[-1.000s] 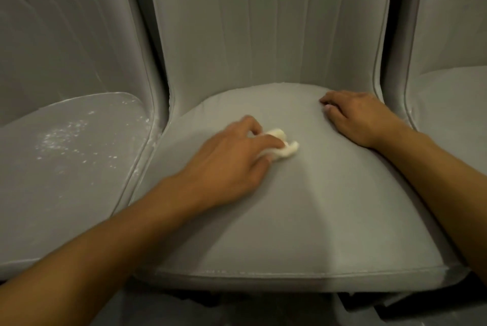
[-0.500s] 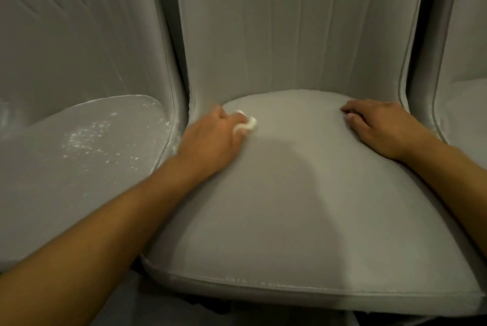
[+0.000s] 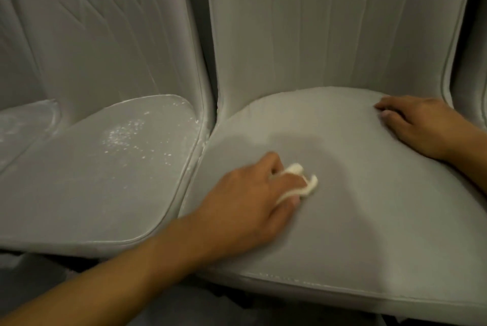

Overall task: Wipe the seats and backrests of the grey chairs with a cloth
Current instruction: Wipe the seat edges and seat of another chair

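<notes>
A small white cloth [image 3: 307, 183] lies bunched on the seat of the middle grey chair [image 3: 369, 207]. My left hand [image 3: 250, 199] grips the cloth and presses it onto the left part of that seat. Flat on the seat's back right corner, beside the backrest [image 3: 329, 30], rests my right hand [image 3: 419, 125], holding nothing. The grey chair on the left [image 3: 79, 180] has white specks scattered over its seat.
A third chair's edge [image 3: 471, 62] shows at the far right, and another seat [image 3: 21, 125] at the far left. Dark floor lies below the seat fronts.
My left hand has slid the cloth from the seat's back left corner toward the front and middle. The view has shifted left. My right hand stays put.
</notes>
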Action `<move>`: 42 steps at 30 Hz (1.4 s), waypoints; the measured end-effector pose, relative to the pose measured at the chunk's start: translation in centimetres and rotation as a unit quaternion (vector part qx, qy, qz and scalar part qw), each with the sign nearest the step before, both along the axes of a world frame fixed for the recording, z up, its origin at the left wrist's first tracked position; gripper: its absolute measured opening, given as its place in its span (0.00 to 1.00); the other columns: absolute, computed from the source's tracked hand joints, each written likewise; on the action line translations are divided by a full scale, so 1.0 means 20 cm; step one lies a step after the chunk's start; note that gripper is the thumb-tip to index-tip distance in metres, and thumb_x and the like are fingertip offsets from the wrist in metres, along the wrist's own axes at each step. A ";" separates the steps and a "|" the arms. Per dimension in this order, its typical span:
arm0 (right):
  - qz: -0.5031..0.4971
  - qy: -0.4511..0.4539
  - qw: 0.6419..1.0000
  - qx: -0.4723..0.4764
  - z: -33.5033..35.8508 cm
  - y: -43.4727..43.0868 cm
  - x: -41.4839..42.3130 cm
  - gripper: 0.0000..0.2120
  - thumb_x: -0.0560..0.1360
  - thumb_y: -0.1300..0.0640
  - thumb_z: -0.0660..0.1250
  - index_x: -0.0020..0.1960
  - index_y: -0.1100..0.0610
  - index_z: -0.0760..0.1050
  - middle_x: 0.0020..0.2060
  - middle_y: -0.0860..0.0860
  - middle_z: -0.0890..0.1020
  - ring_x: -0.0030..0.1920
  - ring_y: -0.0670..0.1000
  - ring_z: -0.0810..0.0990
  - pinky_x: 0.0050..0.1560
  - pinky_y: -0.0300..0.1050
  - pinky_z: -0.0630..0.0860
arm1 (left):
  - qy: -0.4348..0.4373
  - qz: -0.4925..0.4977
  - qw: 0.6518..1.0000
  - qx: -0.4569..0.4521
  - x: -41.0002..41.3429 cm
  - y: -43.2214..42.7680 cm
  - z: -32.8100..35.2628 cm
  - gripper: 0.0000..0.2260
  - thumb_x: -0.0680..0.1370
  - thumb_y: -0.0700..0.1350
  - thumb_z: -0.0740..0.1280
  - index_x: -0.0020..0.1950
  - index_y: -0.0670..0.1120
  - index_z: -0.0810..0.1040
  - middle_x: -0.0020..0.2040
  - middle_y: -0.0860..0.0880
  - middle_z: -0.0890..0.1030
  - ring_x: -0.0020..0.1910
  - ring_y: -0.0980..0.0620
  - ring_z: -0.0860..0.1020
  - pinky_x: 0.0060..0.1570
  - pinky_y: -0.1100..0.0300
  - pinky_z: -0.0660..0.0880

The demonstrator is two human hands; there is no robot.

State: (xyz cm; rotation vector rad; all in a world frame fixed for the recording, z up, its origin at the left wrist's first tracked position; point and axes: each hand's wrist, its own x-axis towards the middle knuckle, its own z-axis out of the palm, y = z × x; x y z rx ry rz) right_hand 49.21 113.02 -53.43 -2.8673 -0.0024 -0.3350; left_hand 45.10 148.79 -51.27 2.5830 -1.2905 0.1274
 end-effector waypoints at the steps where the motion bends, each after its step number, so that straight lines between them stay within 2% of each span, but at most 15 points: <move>1: 0.002 -0.002 1.000 0.001 0.00 0.00 0.00 0.17 0.82 0.50 0.57 0.65 0.57 0.76 0.64 0.59 0.79 0.63 0.61 0.78 0.67 0.55 0.70 | 0.017 -0.026 0.999 -0.009 -0.06 0.06 0.01 0.17 0.82 0.55 0.61 0.71 0.58 0.74 0.57 0.51 0.71 0.43 0.51 0.75 0.43 0.53 0.76; 4: -0.002 -0.001 1.000 -0.001 0.01 0.01 0.00 0.17 0.81 0.52 0.58 0.65 0.57 0.76 0.64 0.59 0.79 0.62 0.62 0.78 0.66 0.57 0.71 | 0.037 -0.087 0.995 -0.029 -0.16 0.25 0.03 0.15 0.82 0.52 0.66 0.69 0.59 0.77 0.57 0.52 0.73 0.44 0.52 0.76 0.44 0.57 0.76; 6: -0.010 0.001 1.000 -0.006 0.00 0.01 0.00 0.18 0.81 0.50 0.57 0.65 0.56 0.76 0.64 0.59 0.79 0.63 0.63 0.78 0.66 0.58 0.71 | -0.013 -0.085 0.996 -0.010 -0.15 0.36 0.02 0.15 0.81 0.53 0.66 0.68 0.59 0.78 0.57 0.51 0.75 0.43 0.52 0.77 0.42 0.59 0.75; 9: -0.026 0.000 1.000 -0.005 0.00 0.02 0.00 0.25 0.80 0.40 0.51 0.64 0.55 0.76 0.63 0.59 0.79 0.62 0.63 0.78 0.66 0.60 0.72 | -0.112 0.093 0.988 0.040 0.00 0.42 0.02 0.16 0.82 0.57 0.61 0.69 0.61 0.75 0.56 0.52 0.75 0.43 0.50 0.77 0.40 0.56 0.75; 11: -0.034 -0.014 0.999 0.007 0.00 0.03 -0.01 0.30 0.76 0.35 0.49 0.63 0.53 0.76 0.62 0.58 0.80 0.61 0.63 0.79 0.65 0.61 0.73 | -0.115 0.223 0.967 0.038 0.15 0.40 0.02 0.15 0.84 0.56 0.58 0.69 0.57 0.75 0.55 0.50 0.72 0.44 0.49 0.75 0.41 0.55 0.72; 14: -0.034 -0.031 0.999 0.005 -0.04 0.00 0.00 0.33 0.74 0.26 0.44 0.62 0.45 0.73 0.62 0.57 0.80 0.61 0.63 0.79 0.64 0.63 0.73 | -0.074 0.307 0.948 0.031 0.33 0.27 0.00 0.14 0.85 0.52 0.57 0.67 0.53 0.76 0.54 0.48 0.71 0.46 0.45 0.75 0.43 0.54 0.68; 17: -0.037 -0.042 0.998 0.026 -0.12 -0.11 0.03 0.33 0.73 0.23 0.43 0.61 0.41 0.72 0.63 0.56 0.80 0.62 0.62 0.78 0.65 0.64 0.73 | -0.060 0.299 0.952 0.040 0.32 0.16 0.00 0.16 0.86 0.50 0.54 0.65 0.49 0.78 0.55 0.46 0.72 0.45 0.44 0.76 0.45 0.52 0.72; 20: -0.045 -0.067 0.996 0.029 -0.15 -0.19 0.05 0.26 0.74 0.25 0.45 0.60 0.35 0.72 0.64 0.54 0.79 0.64 0.60 0.77 0.66 0.65 0.72 | -0.009 0.240 0.970 0.030 0.18 0.20 0.03 0.16 0.85 0.51 0.56 0.69 0.54 0.76 0.59 0.49 0.72 0.48 0.46 0.78 0.50 0.54 0.74; 24: -0.046 -0.049 0.997 0.040 -0.15 -0.16 0.05 0.30 0.74 0.25 0.45 0.60 0.42 0.73 0.62 0.56 0.80 0.63 0.61 0.78 0.64 0.65 0.73 | 0.027 0.188 0.982 0.019 0.06 0.31 0.05 0.16 0.84 0.55 0.59 0.71 0.62 0.73 0.60 0.56 0.71 0.48 0.52 0.77 0.50 0.56 0.75; 30: -0.034 -0.022 0.999 0.025 -0.18 -0.23 0.07 0.30 0.74 0.25 0.44 0.60 0.42 0.73 0.60 0.56 0.80 0.59 0.62 0.79 0.61 0.66 0.75 | 0.041 0.246 0.968 -0.035 0.20 0.18 0.03 0.17 0.83 0.57 0.60 0.71 0.59 0.74 0.59 0.52 0.71 0.53 0.49 0.77 0.49 0.58 0.69; 33: -0.013 0.003 1.000 0.026 -0.10 -0.10 0.02 0.31 0.75 0.27 0.45 0.60 0.46 0.74 0.61 0.58 0.80 0.60 0.64 0.79 0.63 0.64 0.74 | 0.156 0.179 0.969 -0.062 0.15 0.05 0.07 0.16 0.83 0.60 0.59 0.69 0.61 0.75 0.63 0.51 0.72 0.61 0.51 0.74 0.60 0.57 0.70; 36: -0.041 -0.015 0.999 -0.007 0.02 0.07 -0.02 0.27 0.77 0.39 0.52 0.62 0.57 0.77 0.61 0.61 0.80 0.59 0.65 0.80 0.63 0.60 0.73 | 0.254 0.129 0.953 -0.107 0.14 -0.02 0.12 0.17 0.85 0.47 0.57 0.73 0.56 0.75 0.66 0.48 0.75 0.61 0.57 0.72 0.63 0.67 0.65; 38: -0.036 -0.019 0.999 -0.032 0.04 0.09 -0.02 0.18 0.81 0.49 0.59 0.63 0.60 0.77 0.61 0.62 0.80 0.59 0.65 0.79 0.63 0.58 0.73 | 0.300 0.155 0.937 -0.089 0.18 -0.01 0.16 0.24 0.84 0.48 0.59 0.80 0.61 0.62 0.68 0.53 0.73 0.61 0.57 0.72 0.57 0.74 0.66; 40: -0.026 -0.016 0.999 -0.035 0.04 0.08 -0.02 0.16 0.80 0.53 0.60 0.63 0.60 0.77 0.61 0.62 0.80 0.59 0.64 0.79 0.63 0.56 0.72 | 0.315 0.190 0.930 -0.030 0.23 0.01 0.18 0.32 0.81 0.55 0.65 0.82 0.60 0.53 0.72 0.54 0.73 0.63 0.54 0.74 0.57 0.67 0.69; 42: -0.029 -0.003 0.999 -0.037 0.06 0.10 -0.03 0.21 0.80 0.45 0.56 0.62 0.58 0.77 0.60 0.60 0.80 0.59 0.63 0.79 0.63 0.56 0.73 | 0.300 0.210 0.930 0.031 0.24 0.02 0.22 0.36 0.76 0.61 0.71 0.80 0.55 0.61 0.69 0.55 0.75 0.61 0.55 0.76 0.57 0.61 0.74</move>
